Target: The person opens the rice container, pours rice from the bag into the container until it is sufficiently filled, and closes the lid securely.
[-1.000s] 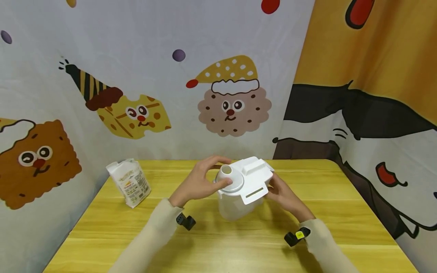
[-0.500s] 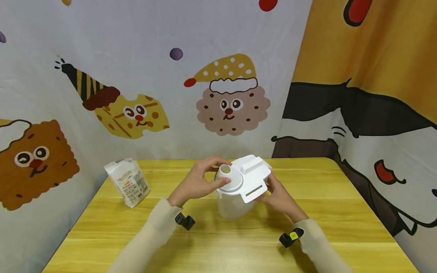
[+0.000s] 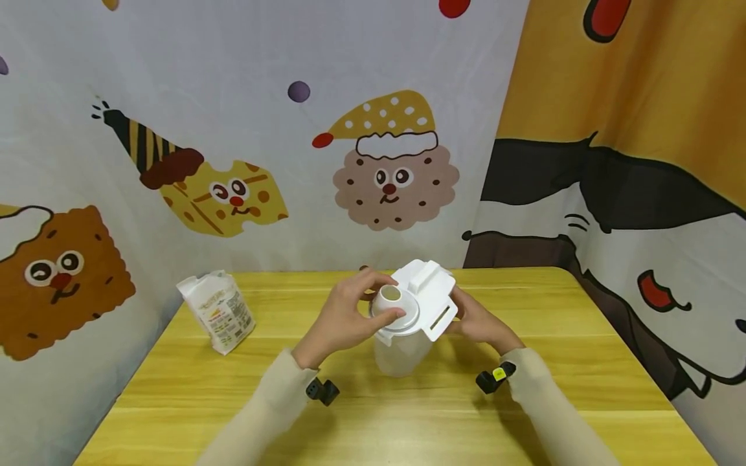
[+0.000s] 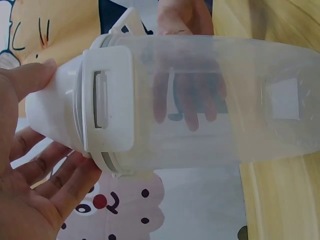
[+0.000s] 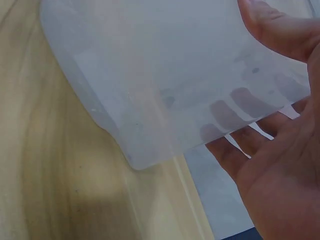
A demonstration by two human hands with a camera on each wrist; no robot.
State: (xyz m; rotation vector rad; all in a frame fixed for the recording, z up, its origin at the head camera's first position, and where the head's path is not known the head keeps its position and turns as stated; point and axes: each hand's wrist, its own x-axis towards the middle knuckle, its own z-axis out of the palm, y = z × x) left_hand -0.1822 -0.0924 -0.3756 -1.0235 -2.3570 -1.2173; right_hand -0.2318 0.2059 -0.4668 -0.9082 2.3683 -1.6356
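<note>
The translucent plastic container [image 3: 402, 349] stands on the wooden table [image 3: 524, 414] between both hands — left hand [image 3: 344, 317] curled around its white spout cap [image 3: 392, 299], right hand [image 3: 474, 321] gripping the far side, fingertips hidden behind the lid [image 3: 428, 294].

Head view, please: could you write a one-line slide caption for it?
Left hand grips the lid's spout while the right hand holds the jug on a table.

container [image 3: 402, 353] – frosted translucent plastic | lid [image 3: 428, 301] – white plastic | table [image 3: 583, 362] – glossy wood
</note>
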